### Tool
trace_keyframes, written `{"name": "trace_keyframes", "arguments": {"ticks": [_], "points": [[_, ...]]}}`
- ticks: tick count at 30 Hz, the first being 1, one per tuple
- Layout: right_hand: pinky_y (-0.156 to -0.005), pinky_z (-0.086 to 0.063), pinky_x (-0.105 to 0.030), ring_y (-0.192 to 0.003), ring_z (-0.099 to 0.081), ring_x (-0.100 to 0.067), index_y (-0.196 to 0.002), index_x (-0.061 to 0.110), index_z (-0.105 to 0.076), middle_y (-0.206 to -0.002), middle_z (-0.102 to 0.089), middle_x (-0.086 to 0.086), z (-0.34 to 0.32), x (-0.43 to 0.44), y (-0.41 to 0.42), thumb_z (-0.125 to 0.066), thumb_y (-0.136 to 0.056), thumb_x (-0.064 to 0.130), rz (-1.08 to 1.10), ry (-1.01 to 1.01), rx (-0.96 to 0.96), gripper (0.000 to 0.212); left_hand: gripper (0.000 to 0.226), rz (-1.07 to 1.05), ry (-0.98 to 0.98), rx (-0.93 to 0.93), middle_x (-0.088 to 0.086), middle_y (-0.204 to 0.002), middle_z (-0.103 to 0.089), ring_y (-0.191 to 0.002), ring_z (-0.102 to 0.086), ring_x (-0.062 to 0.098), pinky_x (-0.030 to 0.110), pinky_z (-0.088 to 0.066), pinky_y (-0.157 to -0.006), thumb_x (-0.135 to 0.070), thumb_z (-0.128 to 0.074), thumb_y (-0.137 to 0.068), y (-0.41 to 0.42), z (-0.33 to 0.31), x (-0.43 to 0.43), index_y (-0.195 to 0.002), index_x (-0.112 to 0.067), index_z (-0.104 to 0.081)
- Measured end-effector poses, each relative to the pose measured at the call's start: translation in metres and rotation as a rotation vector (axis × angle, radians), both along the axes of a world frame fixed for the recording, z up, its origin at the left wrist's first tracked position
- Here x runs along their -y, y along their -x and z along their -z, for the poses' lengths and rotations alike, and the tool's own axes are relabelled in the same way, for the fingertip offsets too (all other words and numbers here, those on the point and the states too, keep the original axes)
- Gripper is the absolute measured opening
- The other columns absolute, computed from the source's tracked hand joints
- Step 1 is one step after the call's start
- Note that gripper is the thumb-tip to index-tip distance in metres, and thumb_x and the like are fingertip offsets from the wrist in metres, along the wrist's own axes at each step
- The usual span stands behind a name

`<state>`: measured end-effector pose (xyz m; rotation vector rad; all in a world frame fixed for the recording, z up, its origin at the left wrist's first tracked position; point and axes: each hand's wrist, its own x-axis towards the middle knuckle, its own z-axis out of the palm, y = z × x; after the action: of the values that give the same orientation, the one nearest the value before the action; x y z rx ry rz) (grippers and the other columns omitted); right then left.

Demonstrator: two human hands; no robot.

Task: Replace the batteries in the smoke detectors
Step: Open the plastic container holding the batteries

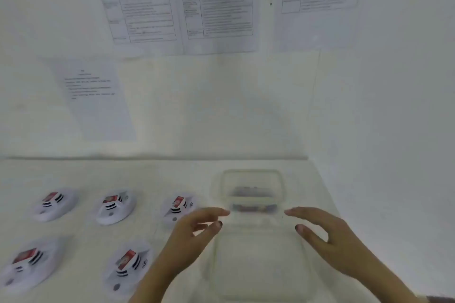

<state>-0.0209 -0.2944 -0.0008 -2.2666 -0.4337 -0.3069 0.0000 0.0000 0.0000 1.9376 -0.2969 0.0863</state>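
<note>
Both hands (194, 233) (330, 236) open beside clear container (258, 268)

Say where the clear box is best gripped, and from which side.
Probably by its left and right walls, just under the rim, one hand from each side. The box stands upright, its top seemingly open, and a clear lid seems to lie flat in front of it, so a front approach is awkward. The left hand and right hand flank it, open.
</note>
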Motion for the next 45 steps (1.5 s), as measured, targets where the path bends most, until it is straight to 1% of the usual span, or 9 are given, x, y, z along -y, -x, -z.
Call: {"name": "trace_keyframes", "arguments": {"ticks": [4, 8, 15, 19, 23, 29, 33, 39, 45], "points": [[-0.093, -0.032, -0.001, -0.118, -0.041, 0.018, -0.113, 0.066, -0.048, -0.121, -0.045, 0.046, 0.015, -0.003, 0.017, -0.034, -0.066, 0.088, -0.051, -0.041, -0.177, 0.054, 0.029, 0.116, -0.048, -0.150, -0.036, -0.104, -0.064, -0.107, -0.057, -0.010, 0.016, -0.047, -0.086, -0.019, -0.070, -0.086, 0.010, 0.013, -0.001, -0.084, -0.047, -0.075], [-0.082, -0.042, -0.008, -0.092, -0.057, 0.011, -0.107, 0.073, -0.045, -0.092, -0.059, 0.042, 0.017, -0.007, 0.026, -0.052, -0.078, 0.063, -0.058, -0.137, -0.309, 0.032, 0.031, 0.147, -0.040, -0.230, -0.037, -0.102, -0.064, -0.104, -0.057, -0.012, 0.011, -0.045, -0.085, -0.019, -0.070, -0.087, 0.015, 0.012, -0.001, -0.089, -0.050, -0.073], [-0.090, -0.047, -0.045, -0.094, -0.065, -0.030, -0.114, 0.059, -0.056, -0.115, -0.054, -0.031, 0.023, -0.002, 0.027, -0.054, -0.061, 0.084, -0.042, -0.208, -0.464, 0.059, 0.025, 0.139, 0.037, -0.332, -0.018, -0.102, -0.071, -0.093, -0.064, 0.000, 0.017, -0.049, -0.080, -0.033, -0.074, -0.070, 0.017, 0.008, -0.003, -0.094, -0.041, -0.076], [-0.081, -0.052, -0.033, -0.077, -0.064, -0.021, -0.103, 0.051, -0.066, -0.103, -0.067, -0.014, 0.013, -0.007, 0.028, -0.067, -0.071, 0.056, -0.019, -0.320, -0.496, 0.033, 0.022, 0.106, 0.096, -0.350, -0.012, -0.096, -0.072, -0.084, -0.063, 0.006, 0.019, -0.050, -0.064, -0.022, -0.079, -0.072, 0.015, 0.009, -0.004, -0.090, -0.034, -0.079], [-0.086, -0.053, -0.036, -0.098, -0.065, -0.022, -0.104, 0.042, -0.070, -0.111, -0.069, 0.013, 0.012, -0.007, 0.027, -0.069, -0.076, 0.031, -0.026, -0.485, -0.622, 0.029, 0.027, 0.173, 0.189, -0.477, 0.001, -0.085, -0.075, -0.077, -0.069, 0.011, 0.020, -0.051, -0.063, -0.020, -0.074, -0.067, 0.015, 0.005, -0.003, -0.091, -0.030, -0.079], [-0.105, -0.036, -0.048, -0.110, -0.058, -0.035, -0.114, 0.030, -0.068, -0.116, -0.064, -0.015, 0.017, -0.006, 0.023, -0.085, -0.054, 0.050, -0.105, -0.652, -0.799, 0.065, 0.026, 0.218, 0.319, -0.588, 0.002, -0.097, -0.072, -0.088, -0.070, 0.020, 0.032, -0.057, -0.073, -0.008, -0.070, -0.066, 0.009, 0.009, -0.002, -0.088, -0.019, -0.079], [-0.097, -0.045, -0.040, -0.105, -0.065, -0.024, -0.115, 0.019, -0.067, -0.114, -0.069, -0.006, 0.015, -0.005, 0.021, -0.066, -0.073, 0.024, -0.112, -0.702, -0.838, 0.043, 0.027, 0.253, 0.371, -0.611, 0.005, -0.094, -0.072, -0.085, -0.069, 0.019, 0.030, -0.055, -0.068, -0.008, -0.074, -0.062, 0.008, 0.010, -0.002, -0.085, -0.020, -0.078], [-0.078, -0.035, -0.039, -0.091, -0.038, -0.024, -0.109, 0.030, -0.070, -0.094, -0.048, -0.019, 0.018, -0.010, 0.023, -0.078, -0.050, 0.068, -0.088, -0.636, -0.714, 0.070, 0.035, 0.307, 0.363, -0.608, 0.002, -0.097, -0.072, -0.088, -0.068, 0.019, 0.030, -0.055, -0.070, -0.020, -0.077, -0.056, 0.007, 0.012, -0.003, -0.091, -0.021, -0.077], [-0.056, -0.030, -0.024, -0.065, -0.024, -0.026, -0.100, 0.031, -0.073, -0.079, -0.035, -0.019, 0.010, -0.017, 0.028, -0.066, -0.077, 0.038, -0.055, -0.650, -0.703, 0.025, 0.030, 0.221, 0.381, -0.538, 0.000, -0.104, -0.069, -0.087, -0.066, 0.022, 0.031, -0.052, -0.062, -0.020, -0.075, -0.063, 0.011, 0.014, -0.001, -0.093, -0.022, -0.072]]}}
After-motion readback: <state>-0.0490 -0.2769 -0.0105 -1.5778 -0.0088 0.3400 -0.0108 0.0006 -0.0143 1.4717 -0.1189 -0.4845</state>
